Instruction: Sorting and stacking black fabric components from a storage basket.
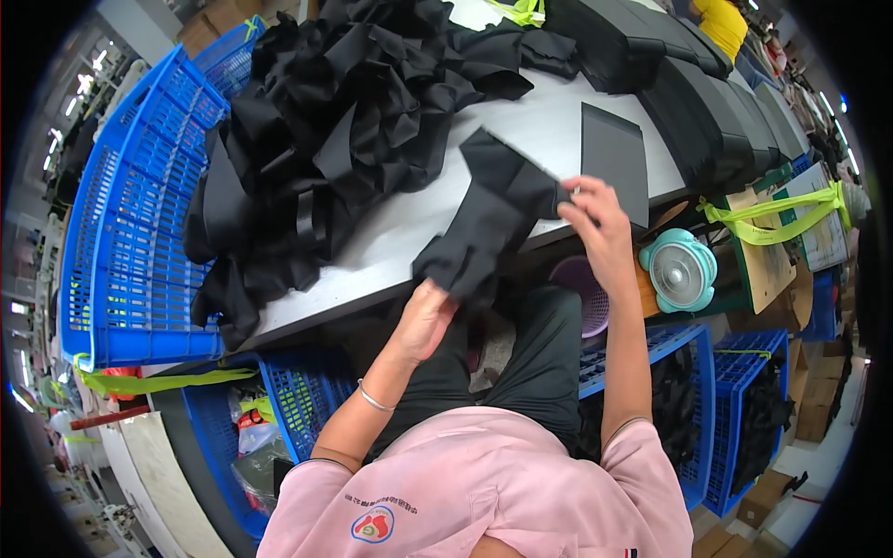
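A piece of black fabric (pixel 493 206) is stretched slantwise between my two hands, above the near edge of the white table (pixel 391 219). My left hand (pixel 428 321) is closed on its lower, bunched end. With thumb and fingers, my right hand (pixel 600 223) pinches the right corner; the fingertips are partly hidden by the cloth. Beyond my left hand rises a large loose heap of crumpled black fabric pieces (pixel 326 130). A flat dark grey panel (pixel 614 166) lies on the table close to my right hand.
Neat stacks of black fabric pieces (pixel 693 121) fill the far right. Blue plastic crates (pixel 139 223) stand at the left and below the table. A teal fan (pixel 678 270) and a purple basket (pixel 593 302) are at the right, near a lime-green strap (pixel 777 221).
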The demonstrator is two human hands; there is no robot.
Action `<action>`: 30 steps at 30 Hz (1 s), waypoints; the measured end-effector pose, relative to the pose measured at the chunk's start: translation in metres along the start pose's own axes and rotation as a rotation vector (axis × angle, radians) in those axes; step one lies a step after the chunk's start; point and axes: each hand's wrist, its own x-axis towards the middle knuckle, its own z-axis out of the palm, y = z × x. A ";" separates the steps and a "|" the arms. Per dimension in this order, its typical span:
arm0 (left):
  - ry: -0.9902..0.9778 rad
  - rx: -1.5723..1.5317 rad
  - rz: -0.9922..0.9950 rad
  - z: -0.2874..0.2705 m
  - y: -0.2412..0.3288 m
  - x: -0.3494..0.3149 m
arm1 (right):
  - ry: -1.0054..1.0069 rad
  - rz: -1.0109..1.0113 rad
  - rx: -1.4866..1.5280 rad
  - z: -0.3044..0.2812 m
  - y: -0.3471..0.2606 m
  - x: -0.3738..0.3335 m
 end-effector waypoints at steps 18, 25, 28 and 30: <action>-0.023 0.030 -0.081 0.014 0.027 0.086 | 0.001 0.767 1.158 0.086 0.039 -0.054; -0.304 -0.639 -0.292 0.008 0.016 0.105 | -0.186 0.746 1.594 0.076 0.062 -0.049; -0.331 -0.641 -0.239 0.004 0.007 0.110 | -0.197 0.708 1.669 0.082 0.074 -0.050; -0.269 -0.572 -0.139 0.003 0.012 0.115 | -0.045 0.819 1.672 0.089 0.076 -0.045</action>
